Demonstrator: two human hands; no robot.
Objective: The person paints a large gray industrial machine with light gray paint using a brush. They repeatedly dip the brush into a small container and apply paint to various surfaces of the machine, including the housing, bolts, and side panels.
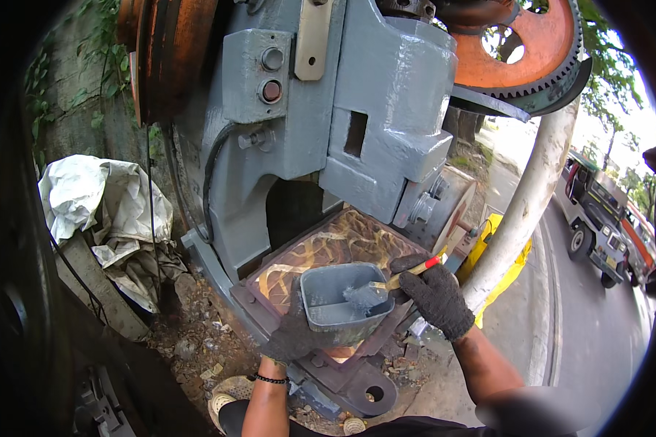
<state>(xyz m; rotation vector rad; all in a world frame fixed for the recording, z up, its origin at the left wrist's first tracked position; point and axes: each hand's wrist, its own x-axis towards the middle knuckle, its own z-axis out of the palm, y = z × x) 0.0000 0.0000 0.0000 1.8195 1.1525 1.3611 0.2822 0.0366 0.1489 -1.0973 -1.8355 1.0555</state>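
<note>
Crumpled sheet (87, 193) well L of the tub (346, 333); grey press (262, 167) stands behind the tub. L hand (294, 335), in a dark glove, holds the tub by its L side, fingers pressed to the wall (some hidden, so can't tell their full wrap). Tub is over the patterned plate (324, 237) & tilted a bit; can't tell if it touches it. Inside looks like a little grey paint. Brush (381, 286) has its bristles inside the tub, toward the R wall, coated grey. R hand (439, 300), gloved too, is just R of the tub, fingers closed round the brush handle. Orange gear (521, 54) up & R of the tub, then pole (530, 207), yellow cover (497, 273), & vehicle (598, 218) far R.

To do it well: keep L grip firm, tip tub so paint pools near the bristles, wet tips only, drag both faces on the rim to shed drips, hold handle lightly & low.

Writing: none legible on tub or brush; anything on the vehicle is too small to read
</note>
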